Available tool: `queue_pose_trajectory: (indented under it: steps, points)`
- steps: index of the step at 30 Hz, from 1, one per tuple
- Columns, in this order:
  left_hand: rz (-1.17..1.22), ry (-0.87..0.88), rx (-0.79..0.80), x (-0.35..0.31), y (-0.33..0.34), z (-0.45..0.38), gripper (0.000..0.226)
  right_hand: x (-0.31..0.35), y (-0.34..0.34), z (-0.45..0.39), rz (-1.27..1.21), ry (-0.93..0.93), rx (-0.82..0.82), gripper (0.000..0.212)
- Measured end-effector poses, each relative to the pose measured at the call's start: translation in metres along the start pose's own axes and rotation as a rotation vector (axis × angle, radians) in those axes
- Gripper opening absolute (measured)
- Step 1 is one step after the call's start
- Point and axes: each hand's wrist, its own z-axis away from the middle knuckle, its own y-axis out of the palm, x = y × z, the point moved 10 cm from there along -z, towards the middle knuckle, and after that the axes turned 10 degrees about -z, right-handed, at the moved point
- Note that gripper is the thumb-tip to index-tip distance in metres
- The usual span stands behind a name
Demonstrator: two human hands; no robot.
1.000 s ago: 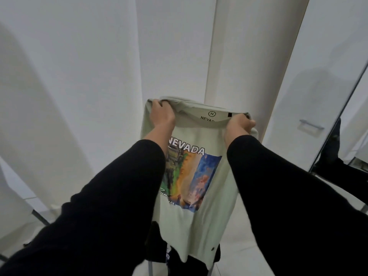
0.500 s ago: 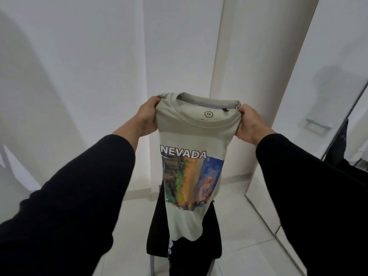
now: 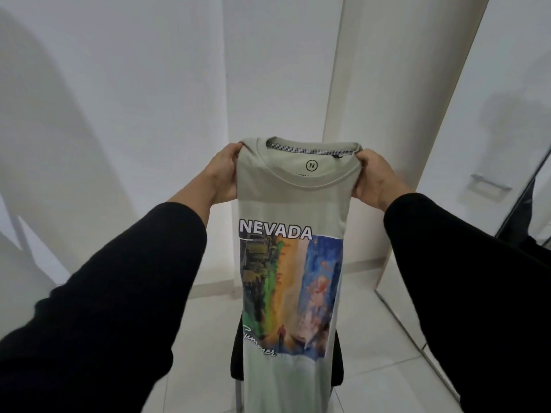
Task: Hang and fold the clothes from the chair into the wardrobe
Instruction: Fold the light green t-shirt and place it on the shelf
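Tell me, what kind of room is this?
Probably a bedroom or dressing corner at home: a white wardrobe door with a handle, a tiled floor, and a chair behind the T-shirt.

Plain white walls (image 3: 134, 114) all round, glossy white tiled floor (image 3: 372, 368), and a tall white square pillar (image 3: 396, 99) in the corner.

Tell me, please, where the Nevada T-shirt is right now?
In the head view's centre, the T-shirt hangs between the left hand and right hand, before the chair.
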Motion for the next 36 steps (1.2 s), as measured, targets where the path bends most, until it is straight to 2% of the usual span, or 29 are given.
queue_pose_trajectory:
  steps: [5, 11, 13, 16, 22, 27, 31, 36]
  points:
    - [-0.005, -0.013, 0.053, 0.000, 0.009, 0.002, 0.041, -0.014, 0.011, 0.005, -0.138, 0.057, -0.045, 0.022]
    - [0.015, -0.037, 0.070, 0.004, 0.014, 0.002, 0.045, -0.013, 0.003, 0.008, -0.095, -0.002, -0.230, 0.032]
    - [0.018, -0.042, 0.071, 0.006, 0.015, 0.003, 0.044, -0.015, 0.004, 0.006, -0.118, 0.003, -0.234, 0.034]
    - [0.035, -0.040, 0.082, 0.005, 0.014, 0.005, 0.043, -0.016, 0.014, 0.011, -0.159, 0.036, -0.173, 0.036]
    - [0.060, -0.026, 0.080, 0.001, 0.006, 0.006, 0.042, -0.014, 0.031, 0.015, -0.218, 0.112, 0.075, 0.052]
    - [0.098, 0.002, 0.093, -0.002, 0.006, 0.005, 0.042, -0.016, 0.038, 0.023, -0.161, 0.185, 0.226, 0.054]
    - [0.067, -0.008, 0.129, 0.000, 0.013, 0.003, 0.044, -0.016, 0.042, 0.021, -0.041, 0.221, 0.280, 0.048]
    - [0.077, -0.030, 0.144, 0.011, 0.019, -0.012, 0.044, -0.023, 0.038, -0.001, 0.016, 0.224, 0.242, 0.045]
